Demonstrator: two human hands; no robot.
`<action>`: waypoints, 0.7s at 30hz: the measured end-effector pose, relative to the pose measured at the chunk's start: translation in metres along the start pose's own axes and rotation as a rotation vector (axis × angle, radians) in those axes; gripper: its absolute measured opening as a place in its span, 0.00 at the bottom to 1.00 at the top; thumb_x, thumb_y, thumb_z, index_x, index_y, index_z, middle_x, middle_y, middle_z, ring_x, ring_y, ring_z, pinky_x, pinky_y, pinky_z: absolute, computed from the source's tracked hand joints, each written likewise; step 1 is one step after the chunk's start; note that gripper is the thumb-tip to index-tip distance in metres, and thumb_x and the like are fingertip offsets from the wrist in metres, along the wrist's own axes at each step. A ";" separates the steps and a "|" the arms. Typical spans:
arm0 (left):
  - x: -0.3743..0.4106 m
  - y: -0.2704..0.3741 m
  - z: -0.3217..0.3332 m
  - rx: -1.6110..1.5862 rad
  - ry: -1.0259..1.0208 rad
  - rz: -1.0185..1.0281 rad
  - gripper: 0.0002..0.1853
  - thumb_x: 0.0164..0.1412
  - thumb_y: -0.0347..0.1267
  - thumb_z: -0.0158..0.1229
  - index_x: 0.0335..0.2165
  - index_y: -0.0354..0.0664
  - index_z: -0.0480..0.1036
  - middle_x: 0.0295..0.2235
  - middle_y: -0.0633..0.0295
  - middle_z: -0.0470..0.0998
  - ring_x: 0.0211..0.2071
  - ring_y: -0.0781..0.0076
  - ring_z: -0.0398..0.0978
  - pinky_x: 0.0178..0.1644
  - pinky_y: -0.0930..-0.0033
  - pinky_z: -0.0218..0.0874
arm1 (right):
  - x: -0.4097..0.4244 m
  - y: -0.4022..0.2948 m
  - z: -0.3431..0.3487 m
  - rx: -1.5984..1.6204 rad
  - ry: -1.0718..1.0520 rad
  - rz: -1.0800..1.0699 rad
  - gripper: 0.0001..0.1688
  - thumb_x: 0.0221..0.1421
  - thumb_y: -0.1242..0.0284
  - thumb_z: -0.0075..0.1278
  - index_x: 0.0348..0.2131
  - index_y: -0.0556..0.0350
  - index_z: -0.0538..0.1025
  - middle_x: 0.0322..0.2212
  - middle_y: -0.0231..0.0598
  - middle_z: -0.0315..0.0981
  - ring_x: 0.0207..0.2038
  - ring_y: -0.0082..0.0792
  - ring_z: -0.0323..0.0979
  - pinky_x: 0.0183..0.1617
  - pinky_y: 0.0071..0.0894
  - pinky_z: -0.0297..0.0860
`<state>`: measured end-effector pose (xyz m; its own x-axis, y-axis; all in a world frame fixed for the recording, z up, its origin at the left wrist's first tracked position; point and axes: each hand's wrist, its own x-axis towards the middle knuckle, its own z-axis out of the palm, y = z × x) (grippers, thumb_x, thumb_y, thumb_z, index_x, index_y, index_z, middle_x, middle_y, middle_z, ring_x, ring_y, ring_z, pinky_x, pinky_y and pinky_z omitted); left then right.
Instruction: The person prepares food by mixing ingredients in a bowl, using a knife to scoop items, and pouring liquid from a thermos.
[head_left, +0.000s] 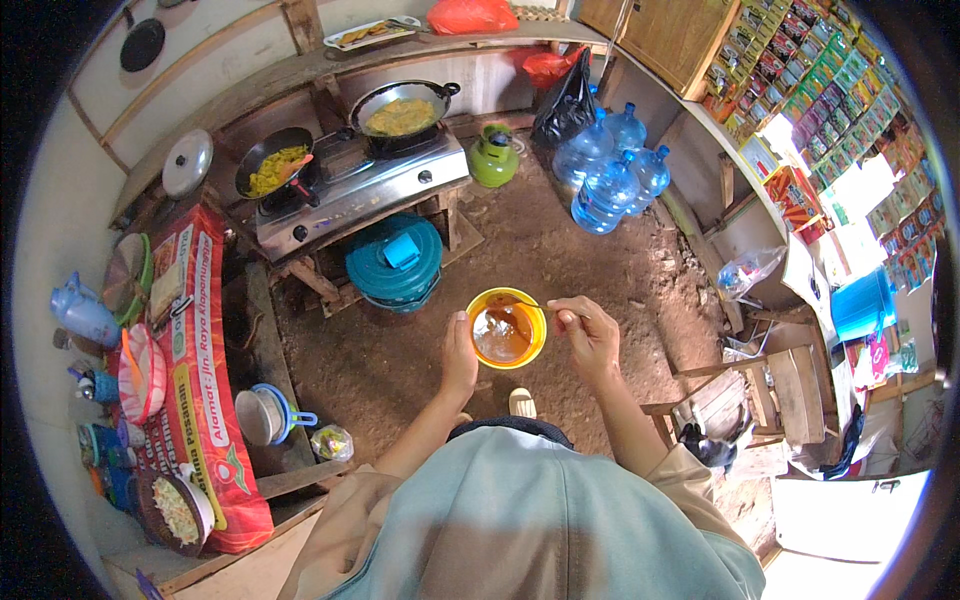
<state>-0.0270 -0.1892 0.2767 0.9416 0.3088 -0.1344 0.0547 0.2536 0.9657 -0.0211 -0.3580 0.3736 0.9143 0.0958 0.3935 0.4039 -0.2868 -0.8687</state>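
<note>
My left hand (459, 356) grips the left side of a yellow plastic bowl (541, 346), which I hold in front of me above the dirt floor. A reddish-brown liquid (504, 339) with a shiny surface fills the lower part of the bowl. Between the thumb and fingers of my right hand (589, 337) is the handle of a metal spoon (534, 304). The spoon reaches over the bowl's upper right rim, and its far end dips into the liquid, where its shape is hard to make out.
A two-burner gas stove (375, 191) carries a wok (401, 112) and a frying pan (276, 161), both with food. Below it sits a lidded teal bucket (394, 277). A green gas cylinder (493, 161) and several water jugs (606, 191) stand beyond. On the left, a banner-covered table (238, 495) holds bowls.
</note>
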 end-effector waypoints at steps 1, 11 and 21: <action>0.002 -0.004 -0.001 -0.012 -0.002 0.005 0.20 0.62 0.40 0.34 0.32 0.35 0.66 0.31 0.57 0.69 0.34 0.70 0.66 0.40 0.69 0.56 | 0.001 0.006 0.002 0.020 -0.009 0.017 0.07 0.54 0.77 0.43 0.32 0.60 0.73 0.23 0.34 0.69 0.23 0.20 0.65 0.25 0.19 0.63; 0.004 -0.006 -0.006 0.150 -0.002 0.083 0.20 0.61 0.41 0.33 0.30 0.36 0.65 0.27 0.55 0.69 0.32 0.67 0.66 0.38 0.66 0.56 | -0.029 0.036 0.013 0.458 0.185 0.661 0.12 0.57 0.67 0.40 0.30 0.58 0.71 0.17 0.27 0.65 0.17 0.16 0.61 0.20 0.14 0.59; 0.003 -0.001 -0.006 0.096 -0.004 0.040 0.20 0.62 0.41 0.33 0.34 0.35 0.65 0.32 0.55 0.69 0.36 0.66 0.67 0.42 0.67 0.56 | -0.012 -0.004 0.005 0.498 0.264 0.503 0.15 0.58 0.66 0.39 0.33 0.60 0.71 0.17 0.29 0.65 0.18 0.17 0.62 0.21 0.15 0.59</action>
<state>-0.0263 -0.1826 0.2734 0.9450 0.3129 -0.0948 0.0485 0.1525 0.9871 -0.0332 -0.3532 0.3705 0.9798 -0.1826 -0.0815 -0.0370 0.2347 -0.9714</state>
